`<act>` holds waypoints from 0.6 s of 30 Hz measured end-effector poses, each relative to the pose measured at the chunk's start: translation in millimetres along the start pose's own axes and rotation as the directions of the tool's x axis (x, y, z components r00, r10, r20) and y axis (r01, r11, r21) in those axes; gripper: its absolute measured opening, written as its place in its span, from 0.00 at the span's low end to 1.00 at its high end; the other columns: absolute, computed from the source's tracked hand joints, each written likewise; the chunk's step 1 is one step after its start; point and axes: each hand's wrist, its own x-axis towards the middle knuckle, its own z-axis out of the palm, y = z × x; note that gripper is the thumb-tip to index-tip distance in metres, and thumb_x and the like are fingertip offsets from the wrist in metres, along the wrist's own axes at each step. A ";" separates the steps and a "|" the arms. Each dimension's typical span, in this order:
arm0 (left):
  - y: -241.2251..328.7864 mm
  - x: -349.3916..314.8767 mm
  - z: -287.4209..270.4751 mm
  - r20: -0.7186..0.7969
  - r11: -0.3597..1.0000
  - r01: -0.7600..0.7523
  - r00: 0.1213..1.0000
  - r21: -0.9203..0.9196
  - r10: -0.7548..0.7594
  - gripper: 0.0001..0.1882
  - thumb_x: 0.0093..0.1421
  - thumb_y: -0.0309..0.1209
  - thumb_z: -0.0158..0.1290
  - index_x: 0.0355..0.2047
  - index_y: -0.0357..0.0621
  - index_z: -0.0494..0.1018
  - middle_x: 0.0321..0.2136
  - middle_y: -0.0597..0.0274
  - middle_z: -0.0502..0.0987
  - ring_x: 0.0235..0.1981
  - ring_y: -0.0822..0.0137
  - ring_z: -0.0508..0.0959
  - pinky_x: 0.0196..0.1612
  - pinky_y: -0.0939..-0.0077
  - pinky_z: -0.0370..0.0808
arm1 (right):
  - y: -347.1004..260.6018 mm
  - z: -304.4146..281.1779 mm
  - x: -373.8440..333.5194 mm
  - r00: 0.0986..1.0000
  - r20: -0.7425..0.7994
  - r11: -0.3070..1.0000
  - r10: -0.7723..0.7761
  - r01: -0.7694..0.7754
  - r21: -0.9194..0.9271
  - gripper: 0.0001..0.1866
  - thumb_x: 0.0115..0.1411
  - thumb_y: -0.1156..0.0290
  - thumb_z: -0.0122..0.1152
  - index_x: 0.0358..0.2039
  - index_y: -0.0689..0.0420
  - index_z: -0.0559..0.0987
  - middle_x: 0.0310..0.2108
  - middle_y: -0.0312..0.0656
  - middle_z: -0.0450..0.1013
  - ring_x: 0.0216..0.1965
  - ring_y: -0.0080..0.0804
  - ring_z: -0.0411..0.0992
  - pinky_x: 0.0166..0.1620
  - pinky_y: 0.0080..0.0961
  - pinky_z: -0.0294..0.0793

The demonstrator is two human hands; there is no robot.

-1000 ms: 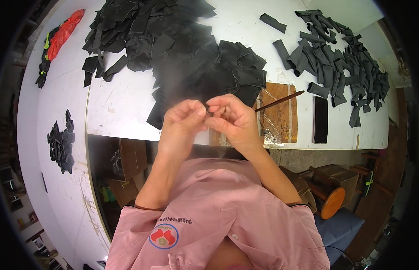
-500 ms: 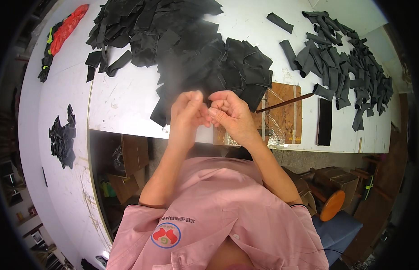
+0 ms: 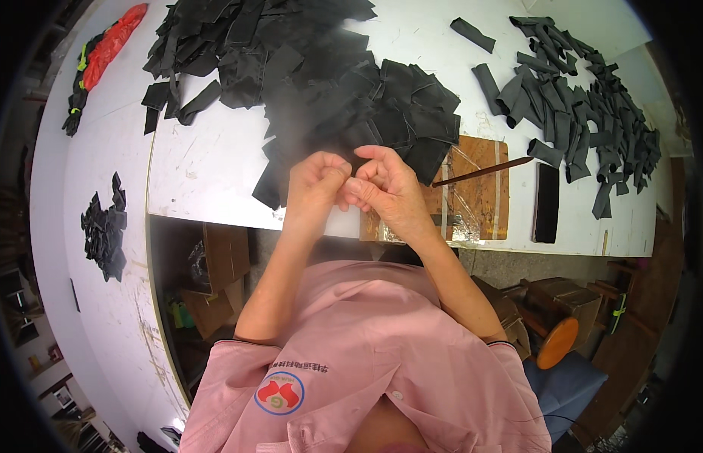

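My left hand [image 3: 316, 186] and my right hand [image 3: 390, 190] meet over the table's near edge, fingertips almost touching. The left thumb and fingers are pinched together; anything between them is too small to make out. On the right, the thumb presses toward curled fingers while the index finger stretches out; what it holds, if anything, is hidden. Just beyond both hands spreads a big heap of flat black fabric pieces [image 3: 313, 98]. Right of them lies a worn wooden board [image 3: 480, 204] with clear tape on it, and a thin brown pointed stick [image 3: 483, 172] rests across it.
Rolled dark grey fabric tubes [image 3: 551, 102] are piled at the right, near a black phone [image 3: 546, 204]. A small black fabric pile [image 3: 103, 234] and a red plastic bag [image 3: 117, 45] lie left. Below the table stand cardboard boxes [image 3: 567, 302] and an orange round stool seat [image 3: 557, 343].
Both hands stay in nearly the same place. The left fingers have closed in a little more toward the right fingertips. The fabric and other things have not visibly moved.
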 end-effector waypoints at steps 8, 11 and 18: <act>8.8 1.8 -5.8 0.175 0.900 0.250 0.964 -0.358 -0.199 0.04 0.55 0.24 0.45 0.24 0.41 0.66 0.11 0.73 0.59 0.09 0.83 0.52 0.11 0.90 0.48 | 1.9 0.4 -3.0 0.951 0.037 0.633 -0.308 0.234 -0.738 0.29 0.43 0.83 0.54 0.49 0.60 0.62 0.34 0.42 0.64 0.31 0.32 0.69 0.33 0.25 0.69; 15.1 -2.5 -2.3 0.185 0.910 0.225 0.968 -0.349 -0.168 0.04 0.55 0.24 0.44 0.24 0.41 0.66 0.11 0.72 0.60 0.09 0.84 0.52 0.11 0.91 0.48 | 12.0 5.9 2.2 0.917 0.007 0.595 -0.399 0.265 -0.759 0.24 0.41 0.82 0.57 0.42 0.60 0.68 0.34 0.44 0.63 0.32 0.38 0.69 0.33 0.28 0.69; 13.0 -12.4 1.4 -0.019 0.971 0.066 0.997 -0.230 -0.072 0.06 0.55 0.30 0.46 0.25 0.40 0.66 0.16 0.66 0.67 0.11 0.80 0.59 0.12 0.88 0.54 | 12.1 3.0 6.3 0.783 -0.079 0.516 -0.617 0.326 -0.792 0.10 0.37 0.82 0.60 0.25 0.63 0.75 0.23 0.42 0.66 0.25 0.37 0.68 0.27 0.27 0.68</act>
